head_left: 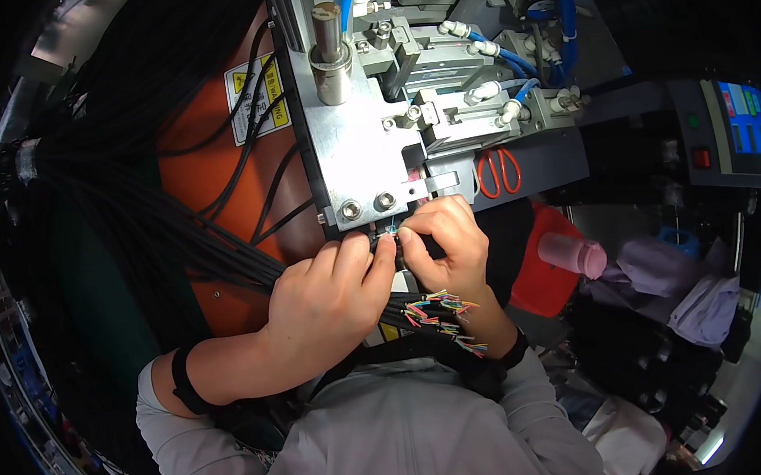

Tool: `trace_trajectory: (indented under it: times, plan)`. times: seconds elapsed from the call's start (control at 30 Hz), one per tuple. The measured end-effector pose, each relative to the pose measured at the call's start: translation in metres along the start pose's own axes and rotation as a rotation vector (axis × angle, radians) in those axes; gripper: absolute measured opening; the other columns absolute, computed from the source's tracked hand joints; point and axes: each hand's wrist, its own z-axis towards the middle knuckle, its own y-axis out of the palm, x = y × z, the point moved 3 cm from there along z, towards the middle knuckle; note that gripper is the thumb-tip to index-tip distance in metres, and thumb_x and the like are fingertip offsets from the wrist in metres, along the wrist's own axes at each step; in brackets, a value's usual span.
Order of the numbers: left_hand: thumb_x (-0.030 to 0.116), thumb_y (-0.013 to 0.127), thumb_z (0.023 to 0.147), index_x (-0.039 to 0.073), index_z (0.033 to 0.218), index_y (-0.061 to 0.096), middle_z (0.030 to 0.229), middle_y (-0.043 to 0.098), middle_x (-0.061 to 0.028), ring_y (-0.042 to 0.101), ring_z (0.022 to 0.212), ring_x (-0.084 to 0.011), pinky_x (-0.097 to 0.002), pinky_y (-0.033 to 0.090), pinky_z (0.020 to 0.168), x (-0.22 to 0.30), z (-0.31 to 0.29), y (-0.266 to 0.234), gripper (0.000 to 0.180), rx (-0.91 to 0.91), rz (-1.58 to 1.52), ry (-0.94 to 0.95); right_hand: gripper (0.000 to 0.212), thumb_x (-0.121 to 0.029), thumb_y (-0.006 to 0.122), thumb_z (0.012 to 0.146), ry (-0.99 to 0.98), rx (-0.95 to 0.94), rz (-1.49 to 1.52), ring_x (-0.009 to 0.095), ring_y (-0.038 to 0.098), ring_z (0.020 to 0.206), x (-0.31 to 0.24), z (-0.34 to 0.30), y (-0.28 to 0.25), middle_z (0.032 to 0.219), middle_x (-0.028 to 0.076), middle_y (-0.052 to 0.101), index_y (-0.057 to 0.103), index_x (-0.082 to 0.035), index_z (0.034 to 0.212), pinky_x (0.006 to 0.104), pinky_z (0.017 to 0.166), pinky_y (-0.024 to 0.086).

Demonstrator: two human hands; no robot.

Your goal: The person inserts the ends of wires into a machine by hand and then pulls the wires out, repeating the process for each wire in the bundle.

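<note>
Orange bench surface (187,187), left of the machine. Thick bundle of black cables (225,257) runs across it, plus a few loose black wires (238,172). White-and-yellow label (278,106) flat on its upper part, wires crossing over.

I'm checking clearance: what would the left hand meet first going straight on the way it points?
Likely the metal plate, past the thin wires by the left hand, though depth is unclear; it may pass under.
</note>
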Motion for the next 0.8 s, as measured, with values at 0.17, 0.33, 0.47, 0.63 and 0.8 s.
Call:
trace_trajectory:
  times: [0.17,0.33,0.47,0.63,0.8]
  plan:
    - [0.009,0.062,0.077,0.003,0.102,0.067,0.074,0.046,-0.0006,0.051,0.062,-0.0106,-0.0227,0.037,0.044,0.003,-0.002,-0.002,0.026,-0.061,0.044,-0.025,0.007,0.002,0.067,0.072,-0.073,-0.013,-0.050,0.023,0.054,0.068,-0.008,0.006,-0.002,0.073,0.008,0.060,0.061,-0.002,0.074,0.0314,0.063,0.044]
    - [0.009,0.062,0.078,0.003,0.103,0.067,0.075,0.045,-0.0014,0.051,0.063,-0.0111,-0.0227,0.037,0.044,0.002,0.001,-0.001,0.026,-0.036,0.063,-0.003,0.007,0.002,0.066,0.072,0.012,-0.006,-0.016,0.023,0.054,0.068,-0.005,0.004,0.001,0.073,0.008,0.059,0.061,-0.002,0.074,0.0311,0.063,0.043]
    - [0.009,0.062,0.077,0.003,0.102,0.066,0.075,0.046,-0.0013,0.052,0.064,-0.0114,-0.0231,0.038,0.045,0.000,0.002,-0.001,0.027,-0.044,0.017,-0.002,0.006,0.002,0.065,0.074,0.152,-0.004,0.024,0.022,0.054,0.067,0.002,-0.001,0.004,0.072,0.008,0.059,0.060,0.000,0.075,0.0302,0.062,0.043]
    - [0.009,0.063,0.075,0.003,0.101,0.066,0.076,0.048,-0.0015,0.053,0.064,-0.0116,-0.0232,0.039,0.047,-0.005,0.002,0.001,0.027,0.018,-0.021,0.006,0.009,0.000,0.067,0.075,0.687,-0.076,0.438,0.023,0.054,0.062,0.020,-0.013,0.010,0.070,0.009,0.057,0.058,0.002,0.076,0.0314,0.059,0.045]
    - [0.010,0.063,0.074,0.003,0.098,0.065,0.078,0.051,-0.0013,0.054,0.065,-0.0117,-0.0240,0.040,0.049,-0.006,0.002,0.003,0.025,0.101,-0.037,0.008,0.011,-0.001,0.068,0.077,0.495,-0.032,0.179,0.023,0.056,0.062,0.007,-0.001,0.005,0.069,0.008,0.057,0.058,0.003,0.076,0.0311,0.060,0.046]
